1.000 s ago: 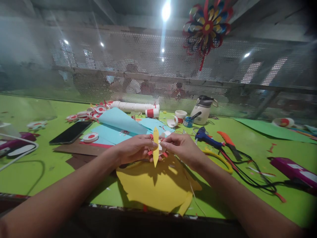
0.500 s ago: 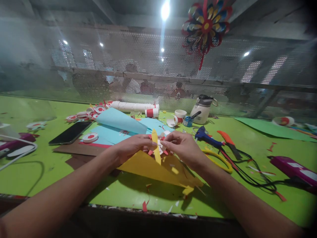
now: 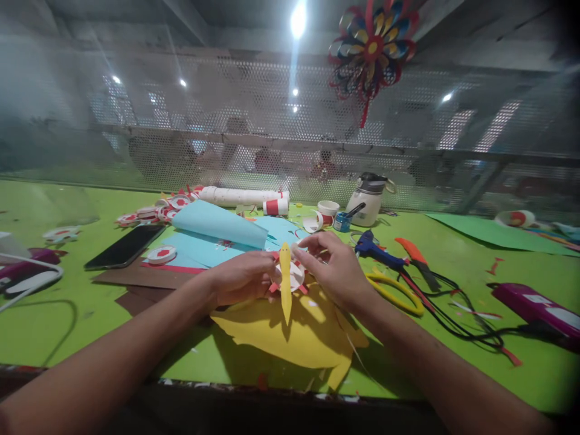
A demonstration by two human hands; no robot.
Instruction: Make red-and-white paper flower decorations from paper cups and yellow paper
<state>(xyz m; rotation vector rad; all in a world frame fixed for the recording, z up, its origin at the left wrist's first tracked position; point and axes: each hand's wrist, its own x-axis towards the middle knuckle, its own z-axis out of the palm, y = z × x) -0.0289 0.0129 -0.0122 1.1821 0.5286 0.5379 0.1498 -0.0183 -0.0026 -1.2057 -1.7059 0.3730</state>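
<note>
Holding white disc (image 3: 296, 278) — label (image 3: 537, 298) on purple block (image 3: 528, 312) illegible.

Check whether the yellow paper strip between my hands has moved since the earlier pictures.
Yes, slightly: in the view, the yellow paper strip has shifted down, toward the front edge of the green table.

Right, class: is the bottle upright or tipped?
Upright: the bottle stands on the table, its black lid on top.

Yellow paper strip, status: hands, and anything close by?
Left hand holding white-and-red disc. Right hand close beside, contact unclear. Yellow paper strip across disc. Yellow sheet beneath.
</note>
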